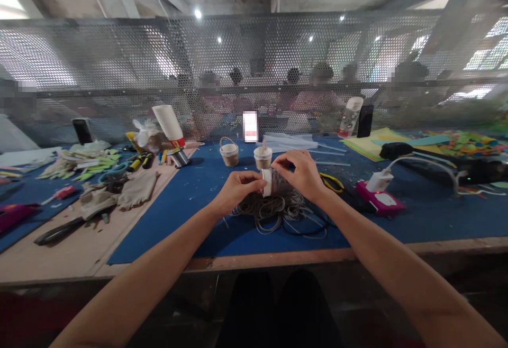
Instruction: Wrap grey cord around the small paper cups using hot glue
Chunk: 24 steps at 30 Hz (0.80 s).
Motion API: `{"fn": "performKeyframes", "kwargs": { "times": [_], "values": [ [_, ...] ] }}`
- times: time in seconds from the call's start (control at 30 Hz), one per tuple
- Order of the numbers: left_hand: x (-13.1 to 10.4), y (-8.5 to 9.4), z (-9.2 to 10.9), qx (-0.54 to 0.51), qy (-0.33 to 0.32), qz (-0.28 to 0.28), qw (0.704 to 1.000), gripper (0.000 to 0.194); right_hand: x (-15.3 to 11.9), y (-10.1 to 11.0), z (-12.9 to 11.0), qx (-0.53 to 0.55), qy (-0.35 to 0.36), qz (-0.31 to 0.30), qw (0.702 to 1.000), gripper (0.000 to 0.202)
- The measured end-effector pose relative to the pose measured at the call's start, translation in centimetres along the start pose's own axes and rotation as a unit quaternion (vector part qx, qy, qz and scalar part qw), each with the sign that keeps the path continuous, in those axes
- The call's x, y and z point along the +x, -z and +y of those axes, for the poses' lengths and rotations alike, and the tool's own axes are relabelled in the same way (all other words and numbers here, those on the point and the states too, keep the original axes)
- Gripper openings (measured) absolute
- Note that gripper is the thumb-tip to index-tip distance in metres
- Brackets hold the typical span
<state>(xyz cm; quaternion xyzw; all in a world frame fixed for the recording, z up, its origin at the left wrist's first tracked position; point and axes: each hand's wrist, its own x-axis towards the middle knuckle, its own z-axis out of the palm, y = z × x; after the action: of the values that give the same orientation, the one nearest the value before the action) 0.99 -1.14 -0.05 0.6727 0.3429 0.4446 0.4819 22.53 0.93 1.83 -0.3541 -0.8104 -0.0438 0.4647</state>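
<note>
A cup (267, 182) with a white rim lies on its side between my hands, its body wrapped in grey-brown cord. My left hand (241, 188) is closed, its fingertips pinching at the white rim. Over the wrapped side, my right hand (300, 172) curls with thumb and fingers together against the cup. Loose loops of grey cord (273, 213) lie on the blue mat just below the cup. Behind it stand two small wrapped cups, one with a handle (229, 155) and another (262, 156) closer to my hands.
Yellow-handled pliers (332, 183) and a pink power block (383, 200) lie to the right. Stacked paper cups (169, 123), scissors (113, 174) and a glove (138, 189) are at the left. A lit phone (250, 126) stands behind, before a perforated screen (130, 57); people are beyond.
</note>
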Motion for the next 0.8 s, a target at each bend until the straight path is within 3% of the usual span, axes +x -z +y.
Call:
{"fn": "performKeyframes", "kwargs": {
  "times": [0.8],
  "values": [
    [-0.18, -0.09, 0.3, 0.01, 0.003, -0.005, 1.0, 0.02, 0.05, 0.03, 0.19, 0.009, -0.019, -0.025, 0.999, 0.011]
  ]
}}
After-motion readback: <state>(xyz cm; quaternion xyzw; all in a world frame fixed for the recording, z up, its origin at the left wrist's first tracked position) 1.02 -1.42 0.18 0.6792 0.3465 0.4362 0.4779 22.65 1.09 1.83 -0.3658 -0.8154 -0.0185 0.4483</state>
